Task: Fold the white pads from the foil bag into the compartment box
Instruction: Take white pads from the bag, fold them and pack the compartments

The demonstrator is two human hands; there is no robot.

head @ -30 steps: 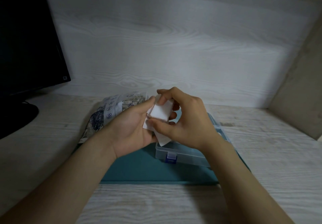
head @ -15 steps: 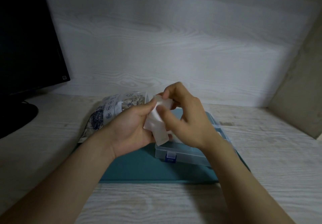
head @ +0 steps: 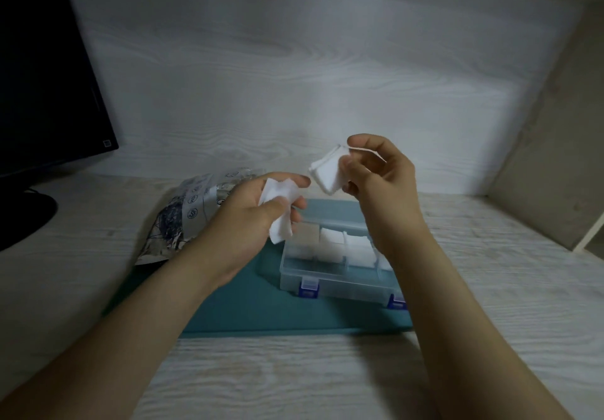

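A pale wood-grain table point(head: 294, 380) is seen from above, backed by a wall panel point(head: 294, 76) of the same finish. At far left a dark monitor point(head: 42, 92) is cut off by the frame edge, and only part of its round base point(head: 23, 217) is shown. A teal mat point(head: 248, 308) is laid on the table, with much of it covered by the forearms and by the things set on it.

A crumpled foil bag point(head: 186, 220) is placed at the mat's far left corner. Its right side is hidden behind the left hand point(head: 248, 223) and its printing is too small to be read. A clear compartment box point(head: 340, 275) is set on the right half of the mat with its lid open. Its right end is masked by the right forearm, so the number of compartments cannot be counted. White pads point(head: 356, 249) are seen lying in the far compartments, while the contents of the near ones are hard to make out through the plastic.

Both hands are raised above the box and held apart. A loose white pad point(head: 279, 210) is pinched between the thumb and fingers of the left hand, with its lower end left hanging. A folded white pad point(head: 327, 174) is pinched between the thumb and forefinger of the right hand point(head: 382, 184), and the other fingers are loosely curled behind it. Two blue latches point(head: 309, 287) are fixed to the box's near wall, the right one partly hidden.
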